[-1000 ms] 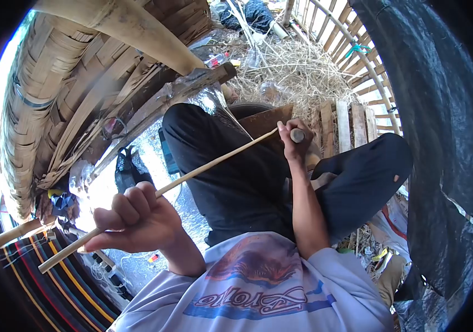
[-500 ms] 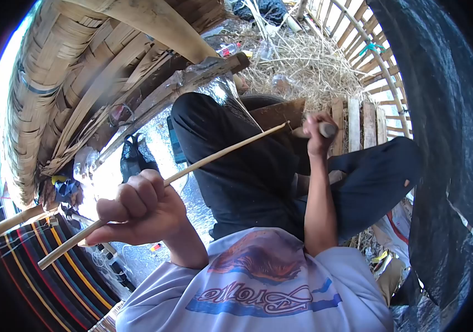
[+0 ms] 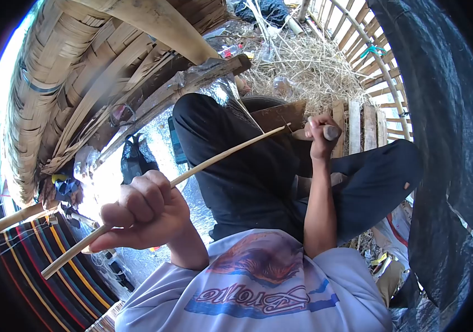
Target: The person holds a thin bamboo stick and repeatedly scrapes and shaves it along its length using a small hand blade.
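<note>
My left hand (image 3: pixel 145 213) is closed around a long, thin, pale stick (image 3: pixel 231 152), with the fingers curled over it. One end of the stick points to the lower left; the other reaches over my dark trousers (image 3: pixel 236 188) to just left of my right hand. My right hand (image 3: pixel 320 135) is wrapped round a thick wooden handle (image 3: pixel 332 133) whose round end faces the camera. A small, thin, dark piece shows by the stick's far tip; whether it belongs to the handled tool is unclear. The stick's tip and my right fingers are apart.
Woven bamboo (image 3: pixel 48 66) and a thick pole (image 3: pixel 159 25) are at the upper left. Straw (image 3: pixel 314 72) and wooden slats (image 3: pixel 354 127) lie beyond my legs. A dark sheet (image 3: pixel 447 138) hangs at the right. Striped cloth (image 3: pixel 54 271) is at the lower left.
My right hand has moved right, away from the stick's tip, which its fingers touched earlier. My left hand still grips the stick and has shifted slightly right. The view has shifted a little.
</note>
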The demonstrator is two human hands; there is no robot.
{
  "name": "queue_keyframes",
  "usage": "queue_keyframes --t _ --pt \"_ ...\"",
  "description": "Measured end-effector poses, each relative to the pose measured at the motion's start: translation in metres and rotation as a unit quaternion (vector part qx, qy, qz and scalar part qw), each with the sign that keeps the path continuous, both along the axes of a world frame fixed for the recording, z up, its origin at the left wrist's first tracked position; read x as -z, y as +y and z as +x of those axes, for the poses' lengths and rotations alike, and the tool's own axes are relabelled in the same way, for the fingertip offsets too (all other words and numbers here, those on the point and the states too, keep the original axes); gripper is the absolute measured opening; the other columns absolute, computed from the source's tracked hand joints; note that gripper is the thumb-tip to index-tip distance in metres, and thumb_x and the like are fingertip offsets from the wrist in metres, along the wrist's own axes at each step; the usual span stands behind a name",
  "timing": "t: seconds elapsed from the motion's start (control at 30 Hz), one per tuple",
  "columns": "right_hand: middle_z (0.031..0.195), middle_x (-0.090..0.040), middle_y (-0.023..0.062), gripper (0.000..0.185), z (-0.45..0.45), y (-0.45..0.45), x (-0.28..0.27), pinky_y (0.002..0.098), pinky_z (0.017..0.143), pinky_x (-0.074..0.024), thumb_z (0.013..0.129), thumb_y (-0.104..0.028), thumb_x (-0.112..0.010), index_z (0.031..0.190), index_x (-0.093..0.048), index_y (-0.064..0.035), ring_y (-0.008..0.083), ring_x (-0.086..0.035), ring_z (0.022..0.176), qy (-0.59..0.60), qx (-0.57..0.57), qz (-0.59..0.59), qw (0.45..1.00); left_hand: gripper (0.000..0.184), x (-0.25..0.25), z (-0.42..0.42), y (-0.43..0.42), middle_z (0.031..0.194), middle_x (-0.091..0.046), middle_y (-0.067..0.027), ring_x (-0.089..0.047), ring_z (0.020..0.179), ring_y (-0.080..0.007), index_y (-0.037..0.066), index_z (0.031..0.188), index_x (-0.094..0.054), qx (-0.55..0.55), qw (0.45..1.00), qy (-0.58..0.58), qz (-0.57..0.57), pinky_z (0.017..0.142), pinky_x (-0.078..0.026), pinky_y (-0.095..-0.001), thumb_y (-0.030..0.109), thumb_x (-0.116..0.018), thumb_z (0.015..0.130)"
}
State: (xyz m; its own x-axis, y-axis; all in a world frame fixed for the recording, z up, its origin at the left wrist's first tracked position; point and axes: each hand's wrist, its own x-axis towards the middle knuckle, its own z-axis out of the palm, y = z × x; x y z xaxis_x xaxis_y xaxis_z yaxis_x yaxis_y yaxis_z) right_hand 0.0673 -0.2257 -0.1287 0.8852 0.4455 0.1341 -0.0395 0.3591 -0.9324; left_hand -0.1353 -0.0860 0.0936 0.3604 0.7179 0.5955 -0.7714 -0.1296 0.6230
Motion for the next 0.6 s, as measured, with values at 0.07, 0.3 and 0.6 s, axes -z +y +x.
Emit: queue_keyframes --t 0.07,0.3,0.6 --pt "0.057 -0.047 -0.0019 0.018 -0.005 0.003 -0.001 0.0210 0.046 -0.0339 0.077 -0.010 -0.066 0.067 -0.052 -0.0044 0.0056 -0.045 0.050 0.034 0.009 -0.067 0.997 0.059 -0.001 -0.003 -0.002 0.043 -0.018 0.0067 -0.012 0.036 -0.0037 0.017 0.061 -0.025 -0.004 1.000 0.005 -0.007 0.037 -0.009 -0.0217 0.069 -0.030 0.086" --pt "0.056 -0.045 -0.0040 0.022 -0.002 0.001 0.004 0.0206 0.047 -0.0338 0.076 -0.008 -0.067 0.063 -0.051 -0.0048 0.0039 -0.043 0.049 0.024 0.033 0.003 0.999 0.057 0.001 -0.002 0.002 0.044 -0.019 0.0065 -0.013 0.037 -0.0042 0.017 0.061 -0.026 -0.005 1.000 0.006 0.005 0.038 -0.010 -0.0228 0.067 -0.032 0.087" --pt "0.055 -0.043 -0.0041 0.022 -0.006 0.002 0.004 0.0210 0.047 -0.0320 0.076 -0.005 -0.065 0.062 -0.049 -0.0045 0.0035 -0.040 0.050 0.031 0.017 -0.009 0.999 0.055 0.002 -0.007 0.001 0.045 -0.019 0.0061 -0.013 0.039 -0.0054 0.018 0.063 -0.028 -0.014 1.000 0.023 -0.008 0.039 -0.010 -0.0243 0.067 -0.032 0.088"
